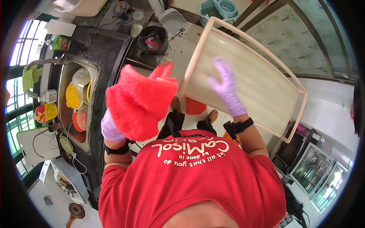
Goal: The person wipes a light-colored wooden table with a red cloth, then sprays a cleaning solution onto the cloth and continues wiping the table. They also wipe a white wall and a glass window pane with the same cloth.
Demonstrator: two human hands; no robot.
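My left hand [111,127], in a purple glove, grips a fluffy red cloth [139,105]. The cloth hides its fingers and is slightly blurred. My right hand [224,82], gloved the same way, has its fingers apart and holds nothing. It is over the cream top [256,88] of a piece of furniture with a raised pale pink rail [196,54]; whether the palm touches the surface I cannot tell. Part of a red object [195,106] shows on the floor by my feet, below the near edge of that top.
On my left, a dark counter [94,42] holds a steel sink [95,114] with dishes and a yellow strainer [73,95]. Bottles, including a yellow one [46,113], line the window side. Ahead stand a dark bin [152,40], a dustpan [172,20] and a teal mop bucket [206,12].
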